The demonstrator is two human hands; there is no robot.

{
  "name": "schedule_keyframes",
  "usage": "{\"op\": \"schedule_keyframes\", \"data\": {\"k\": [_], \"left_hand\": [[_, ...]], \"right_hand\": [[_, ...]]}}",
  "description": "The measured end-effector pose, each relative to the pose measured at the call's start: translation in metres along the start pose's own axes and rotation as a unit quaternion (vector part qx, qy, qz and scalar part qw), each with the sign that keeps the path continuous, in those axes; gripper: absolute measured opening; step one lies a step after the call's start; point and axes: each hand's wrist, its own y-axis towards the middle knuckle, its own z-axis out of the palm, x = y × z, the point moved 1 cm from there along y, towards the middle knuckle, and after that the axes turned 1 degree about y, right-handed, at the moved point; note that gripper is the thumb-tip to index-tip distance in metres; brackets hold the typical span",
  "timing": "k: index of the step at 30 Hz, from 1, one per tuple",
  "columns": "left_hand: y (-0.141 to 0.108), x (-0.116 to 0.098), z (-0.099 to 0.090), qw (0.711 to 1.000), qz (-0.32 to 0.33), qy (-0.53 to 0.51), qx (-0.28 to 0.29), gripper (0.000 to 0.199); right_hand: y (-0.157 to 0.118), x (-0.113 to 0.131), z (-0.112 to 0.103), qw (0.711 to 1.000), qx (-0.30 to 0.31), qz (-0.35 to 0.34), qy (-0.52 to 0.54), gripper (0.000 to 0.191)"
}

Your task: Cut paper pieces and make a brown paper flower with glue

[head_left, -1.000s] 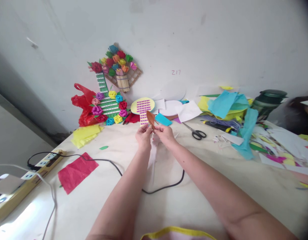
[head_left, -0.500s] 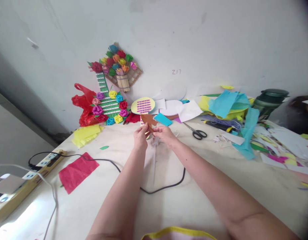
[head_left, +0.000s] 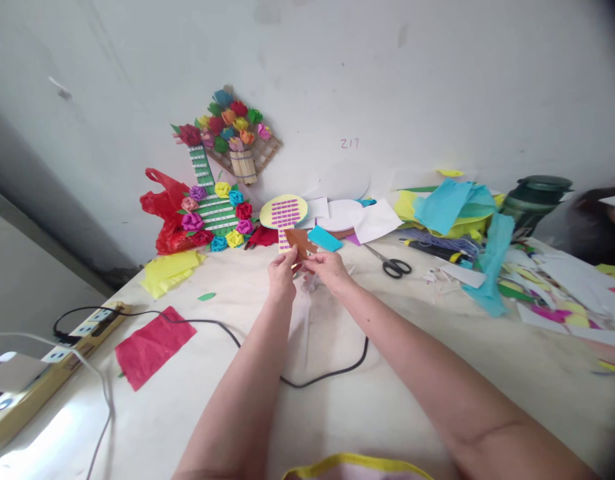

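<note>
Between my two hands is a piece of brown paper (head_left: 300,241) with a jagged edge, raised above the table. My left hand (head_left: 283,270) pinches its left side with thumb and fingers. The fingers of my right hand (head_left: 327,268) are closed on its lower right edge. Just behind the paper stands a yellow racket-shaped craft piece (head_left: 286,211) with purple strips woven across it; the brown paper covers part of its handle. A blue paper rectangle (head_left: 325,238) lies to the right of the brown paper. Something whitish under my hands is too blurred to name.
Black-handled scissors (head_left: 396,268) lie right of my hands. A flower-trimmed green craft (head_left: 220,217) leans at the back wall. Red crepe paper (head_left: 154,347), a black cable (head_left: 317,383) and a power strip (head_left: 62,357) are nearer left. Paper scraps (head_left: 557,287) and a dark green jar (head_left: 537,203) are right.
The brown paper has turned between my fingers, and its flat face now slants more downward to the right. Both hands remain nearly in place; the view has shifted slightly.
</note>
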Motion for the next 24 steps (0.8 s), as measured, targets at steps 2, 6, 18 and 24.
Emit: {"op": "schedule_keyframes", "data": {"k": [2, 6, 18, 24], "left_hand": [[0.0004, 0.0004, -0.0004, 1.000, -0.001, -0.004, -0.012, 0.029], [-0.0006, 0.0009, 0.0007, 1.000, -0.009, -0.017, -0.014, 0.029], [0.0019, 0.0013, -0.0007, 1.000, 0.008, -0.002, 0.004, 0.030], [0.0003, 0.0005, -0.0004, 1.000, 0.019, 0.008, -0.001, 0.030]], "right_hand": [[-0.0001, -0.0002, 0.0001, 1.000, -0.001, -0.003, -0.008, 0.011], [-0.0006, 0.0013, 0.0003, 1.000, -0.002, -0.008, -0.013, 0.009], [-0.0026, 0.0074, 0.0004, 0.999, 0.016, 0.029, 0.021, 0.003], [-0.0035, 0.0084, -0.0003, 0.999, 0.015, 0.038, 0.034, 0.003]]}}
